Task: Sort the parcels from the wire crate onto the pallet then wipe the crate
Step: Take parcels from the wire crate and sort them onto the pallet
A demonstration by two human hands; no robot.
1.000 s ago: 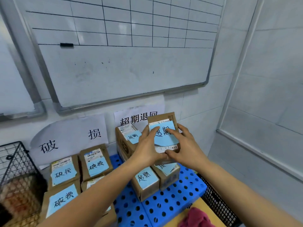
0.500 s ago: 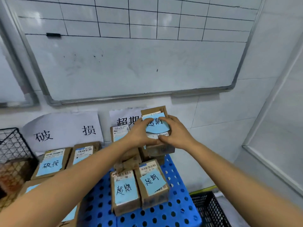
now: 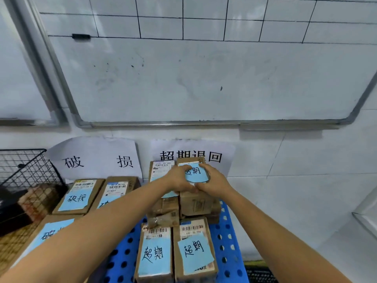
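Head cam, fwd/down, close over pallet [image 3: 231, 256], facing wall [image 3: 295, 160]

On the pallet [image 3: 229, 237] two parcels [image 3: 155, 254] lie side by side at the near edge. Behind them a stack [image 3: 169, 209] stands against the wall, with the left hand [image 3: 179, 180] and right hand [image 3: 214, 182] holding its top parcel [image 3: 195, 173]. Left of the stack lie other parcels [image 3: 78, 196], farther left the wire crate [image 3: 26, 170]; two paper signs [image 3: 93, 158] hang behind, under the whiteboard [image 3: 204, 78].

surface: blue perforated pallet [image 3: 228, 240]
front: left front parcel [image 3: 154, 255], right front parcel [image 3: 195, 251], side by side
back: stacked parcels [image 3: 163, 211]
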